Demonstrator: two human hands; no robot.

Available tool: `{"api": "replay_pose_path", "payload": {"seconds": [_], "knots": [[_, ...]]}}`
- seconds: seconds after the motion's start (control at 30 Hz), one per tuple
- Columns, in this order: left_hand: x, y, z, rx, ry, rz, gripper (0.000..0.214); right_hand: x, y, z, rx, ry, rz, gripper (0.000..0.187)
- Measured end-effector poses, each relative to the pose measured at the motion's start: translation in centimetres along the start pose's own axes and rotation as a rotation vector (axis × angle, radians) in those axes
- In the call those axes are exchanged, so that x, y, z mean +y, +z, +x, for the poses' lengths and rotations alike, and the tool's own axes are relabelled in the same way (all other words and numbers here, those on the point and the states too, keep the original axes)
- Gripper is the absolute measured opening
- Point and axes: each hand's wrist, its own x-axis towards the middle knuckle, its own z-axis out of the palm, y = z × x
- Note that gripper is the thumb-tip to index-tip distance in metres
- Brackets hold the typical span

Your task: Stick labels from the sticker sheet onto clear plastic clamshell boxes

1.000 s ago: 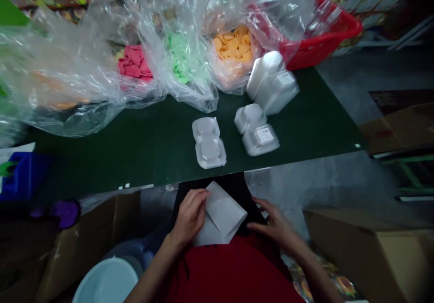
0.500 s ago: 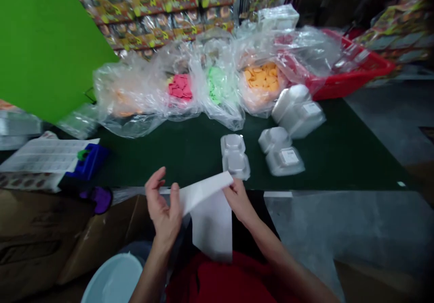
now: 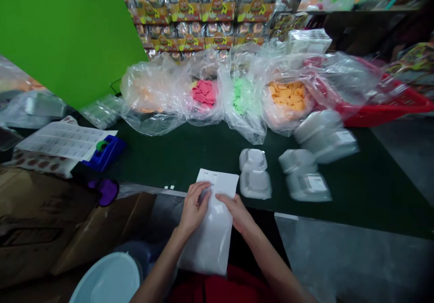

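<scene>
A flat white plastic bag (image 3: 210, 230) lies lengthwise from my lap onto the near edge of the dark green table (image 3: 169, 153). My left hand (image 3: 194, 206) rests on its upper left part, fingers bent and pressing on it. My right hand (image 3: 237, 211) lies on its upper right part, fingers stretched along the bag. Just beyond the bag's top right corner sits an open clear clamshell box (image 3: 254, 172).
Stacks of white clamshell boxes (image 3: 307, 181) (image 3: 325, 135) stand to the right. Clear bags of pink (image 3: 204, 92), green (image 3: 244, 97) and orange (image 3: 287, 97) foam pieces line the back, beside a red basket (image 3: 389, 108). A blue holder (image 3: 105, 151) sits left; a pale bucket (image 3: 108, 280) and cardboard boxes (image 3: 44, 230) are below.
The white bag was held folded in the air between both hands; now it is unfolded and laid flat over the table edge with both hands on top. The view has tilted upward.
</scene>
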Motion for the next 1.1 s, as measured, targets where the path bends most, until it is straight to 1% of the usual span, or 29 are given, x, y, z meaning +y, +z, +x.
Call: {"api": "replay_pose_path", "payload": {"seconds": [0.07, 0.13, 0.23, 0.3, 0.43, 0.5, 0.57, 0.67, 0.77, 0.8, 0.87, 0.93, 1.0, 1.07, 1.1], "knots": [[0.1, 0.2, -0.5, 0.006, -0.010, -0.026, 0.023, -0.2, -0.1, 0.1, -0.028, 0.072, 0.027, 0.056], [0.4, 0.0, -1.1, 0.031, -0.012, -0.038, 0.020, -0.5, -0.4, -0.1, -0.069, 0.129, 0.051, 0.058], [1.2, -0.3, -1.8, 0.056, 0.055, -0.034, 0.015, -0.9, -1.1, -0.9, -0.117, 0.145, 0.051, 0.058], [2.0, -0.4, -2.0, 0.052, 0.118, -0.014, 0.017, -1.3, -1.5, -1.5, -0.150, 0.104, 0.031, 0.058], [3.4, -0.4, -1.7, 0.038, 0.193, 0.001, 0.018, -2.1, -2.2, -2.7, -0.223, -0.044, -0.061, 0.053], [4.0, -0.4, -1.5, 0.026, 0.216, -0.010, 0.018, -2.4, -2.7, -3.0, -0.234, -0.110, -0.137, 0.048], [4.6, -0.3, -1.4, 0.017, 0.205, -0.041, 0.017, -2.5, -3.3, -3.2, -0.233, -0.154, -0.217, 0.043], [5.5, 0.1, -1.5, 0.013, 0.107, -0.142, 0.012, -2.7, -4.3, -3.5, -0.264, -0.198, -0.283, 0.043], [6.3, 0.9, -1.6, 0.035, -0.076, -0.287, 0.016, -3.1, -5.2, -4.2, -0.299, -0.226, -0.276, 0.050], [6.6, 1.1, -1.6, 0.058, -0.156, -0.342, 0.018, -3.2, -5.7, -4.5, -0.295, -0.223, -0.275, 0.051], [7.0, 1.7, -1.5, 0.143, -0.320, -0.464, 0.024, -3.5, -6.8, -5.1, -0.261, -0.189, -0.271, 0.055], [7.4, 2.4, -1.4, 0.234, -0.445, -0.586, 0.029, -3.3, -8.4, -5.7, -0.204, -0.110, -0.258, 0.059], [7.9, 3.2, -1.3, 0.305, -0.495, -0.683, 0.033, -2.8, -10.4, -6.1, -0.124, -0.026, -0.258, 0.061], [8.4, 4.1, -1.5, 0.353, -0.467, -0.705, 0.032, -2.1, -12.6, -6.3, -0.058, 0.019, -0.286, 0.059], [8.6, 4.5, -1.6, 0.368, -0.425, -0.678, 0.029, -1.8, -13.6, -6.4, -0.036, 0.018, -0.306, 0.058]]}}
